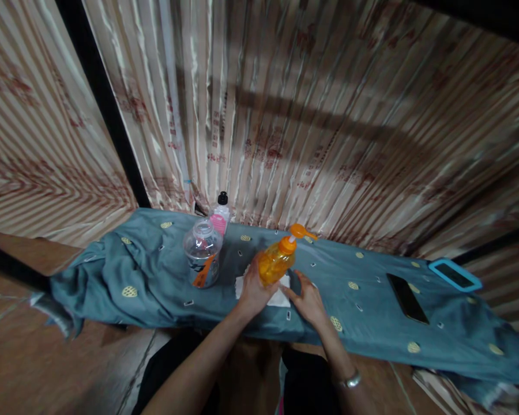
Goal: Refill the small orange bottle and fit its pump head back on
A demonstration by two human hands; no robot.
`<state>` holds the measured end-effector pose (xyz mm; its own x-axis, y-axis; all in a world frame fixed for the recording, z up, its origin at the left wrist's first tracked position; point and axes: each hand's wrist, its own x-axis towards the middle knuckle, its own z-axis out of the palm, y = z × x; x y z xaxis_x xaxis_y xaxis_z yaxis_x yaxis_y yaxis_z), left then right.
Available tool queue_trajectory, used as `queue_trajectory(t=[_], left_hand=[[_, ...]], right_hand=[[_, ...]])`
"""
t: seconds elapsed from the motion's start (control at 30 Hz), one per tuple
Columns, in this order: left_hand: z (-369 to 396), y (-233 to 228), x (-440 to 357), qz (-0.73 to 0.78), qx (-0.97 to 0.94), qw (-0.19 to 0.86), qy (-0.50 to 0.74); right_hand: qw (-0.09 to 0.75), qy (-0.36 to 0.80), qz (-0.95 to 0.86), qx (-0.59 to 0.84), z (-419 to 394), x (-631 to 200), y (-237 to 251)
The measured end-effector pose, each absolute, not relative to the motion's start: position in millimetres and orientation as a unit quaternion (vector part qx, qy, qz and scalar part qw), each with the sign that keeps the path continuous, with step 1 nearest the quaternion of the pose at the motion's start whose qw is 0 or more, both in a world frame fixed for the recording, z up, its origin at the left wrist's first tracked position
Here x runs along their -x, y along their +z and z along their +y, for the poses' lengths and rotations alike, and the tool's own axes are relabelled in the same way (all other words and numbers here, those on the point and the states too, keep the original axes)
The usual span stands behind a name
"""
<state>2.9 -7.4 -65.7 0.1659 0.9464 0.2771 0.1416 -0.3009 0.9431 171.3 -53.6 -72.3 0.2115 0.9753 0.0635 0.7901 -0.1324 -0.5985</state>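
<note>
My left hand [253, 291] is wrapped round an orange pump bottle [275, 262], which leans to the right with its pump head at the top. Under the bottle a white tissue or cloth [281, 298] lies flat on the patterned cover. My right hand [307, 297] is just right of the bottle, thumb and fingers apart, its thumb over the edge of the white piece. Whether the thumb presses on it I cannot tell. To the left stands a clear plastic cup [202, 256] with an orange and dark print. Behind the cup is a clear bottle [220, 214] with a black cap and pink label.
A grey-green cloth with yellow motifs [155, 271] covers the long narrow table. On the right lie a dark phone [407, 298] and a blue-framed tablet-like object [455, 274]. Striped curtains [277, 115] hang behind, with dark poles [101, 104] in front.
</note>
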Motion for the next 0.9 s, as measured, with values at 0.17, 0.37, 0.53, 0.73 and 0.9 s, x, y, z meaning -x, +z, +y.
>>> queue_trajectory(t=[0.17,0.37,0.53,0.73,0.9], left_hand=[[-7,-57,-3,0.426,-0.643,0.404,0.491],[-6,-53,-2,0.436,-0.629,0.417,0.491],[-6,-52,2,0.430,-0.605,0.435,0.509],[-4,-52,3,0.433,-0.611,0.430,0.505],[-3,-59,-4,0.406,-0.617,0.443,0.508]], right_hand=[[0.202,0.185,-0.637,0.720,-30,-154,-81],[0.188,0.217,-0.626,0.725,-35,-147,-83],[0.233,0.263,-0.589,0.728,-50,-159,-82],[0.412,0.344,-0.460,0.707,-65,-181,-70],[0.578,0.391,-0.363,0.617,-63,-162,-29]])
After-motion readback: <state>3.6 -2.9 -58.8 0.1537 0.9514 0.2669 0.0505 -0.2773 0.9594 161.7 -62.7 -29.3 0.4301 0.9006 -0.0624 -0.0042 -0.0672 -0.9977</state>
